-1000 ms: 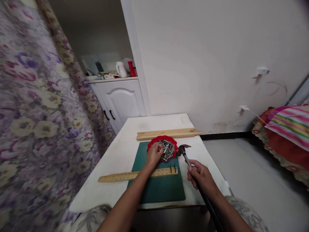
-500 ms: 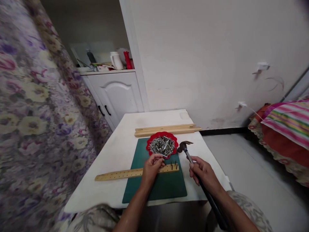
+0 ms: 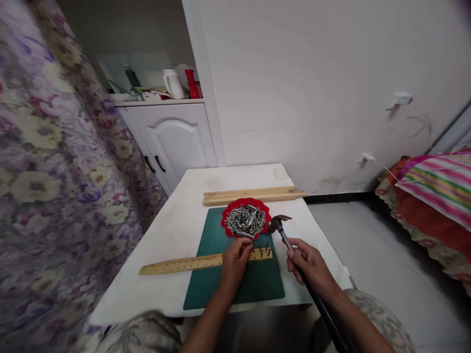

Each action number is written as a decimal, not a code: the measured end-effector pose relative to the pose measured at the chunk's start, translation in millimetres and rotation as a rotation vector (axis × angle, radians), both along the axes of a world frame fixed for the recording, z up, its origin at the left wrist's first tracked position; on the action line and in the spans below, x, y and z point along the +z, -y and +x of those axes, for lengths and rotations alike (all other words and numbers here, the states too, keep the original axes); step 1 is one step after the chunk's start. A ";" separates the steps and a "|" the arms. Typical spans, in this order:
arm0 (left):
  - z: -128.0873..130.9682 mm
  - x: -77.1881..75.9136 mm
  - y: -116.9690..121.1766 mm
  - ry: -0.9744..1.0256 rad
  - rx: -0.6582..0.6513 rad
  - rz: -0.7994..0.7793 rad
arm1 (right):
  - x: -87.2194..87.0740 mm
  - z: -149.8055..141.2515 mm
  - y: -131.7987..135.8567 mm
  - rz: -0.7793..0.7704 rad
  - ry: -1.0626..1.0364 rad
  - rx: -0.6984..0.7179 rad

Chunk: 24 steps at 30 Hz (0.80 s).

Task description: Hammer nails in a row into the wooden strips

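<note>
My left hand (image 3: 235, 257) is pinched over the wooden strip (image 3: 184, 264) that lies across the green cutting mat (image 3: 253, 287), just left of a few nails (image 3: 262, 252) standing in the strip's right end. What the fingers pinch is too small to make out. My right hand (image 3: 307, 264) grips the handle of a claw hammer (image 3: 280, 226), whose head rests on the white table (image 3: 172, 230) beside a red dish (image 3: 246, 219) heaped with nails.
Two long wooden strips (image 3: 253, 194) lie behind the red dish. A floral curtain (image 3: 55, 171) hangs at the left and a white cabinet (image 3: 172, 135) with bottles on top stands behind the table. A bed with a striped cover (image 3: 434, 189) is at the right.
My left hand left the nail dish and came down to the wooden strip near the standing nails. The hammer hand barely moved. The camera tilted slightly.
</note>
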<state>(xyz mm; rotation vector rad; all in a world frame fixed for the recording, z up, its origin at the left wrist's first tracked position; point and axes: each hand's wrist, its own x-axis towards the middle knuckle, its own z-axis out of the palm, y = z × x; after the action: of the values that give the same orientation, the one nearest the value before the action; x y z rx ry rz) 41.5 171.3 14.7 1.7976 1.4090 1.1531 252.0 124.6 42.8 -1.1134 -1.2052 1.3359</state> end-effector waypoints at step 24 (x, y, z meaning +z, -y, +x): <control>2.6 -3.1 -2.4 -0.100 -0.083 0.020 | 9.6 -25.5 20.3 -0.031 0.117 0.194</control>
<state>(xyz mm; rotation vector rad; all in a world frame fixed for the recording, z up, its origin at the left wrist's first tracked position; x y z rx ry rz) 44.1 173.8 11.6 1.9328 1.3687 1.0511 226.5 104.2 52.4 -1.1319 -1.4122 1.4559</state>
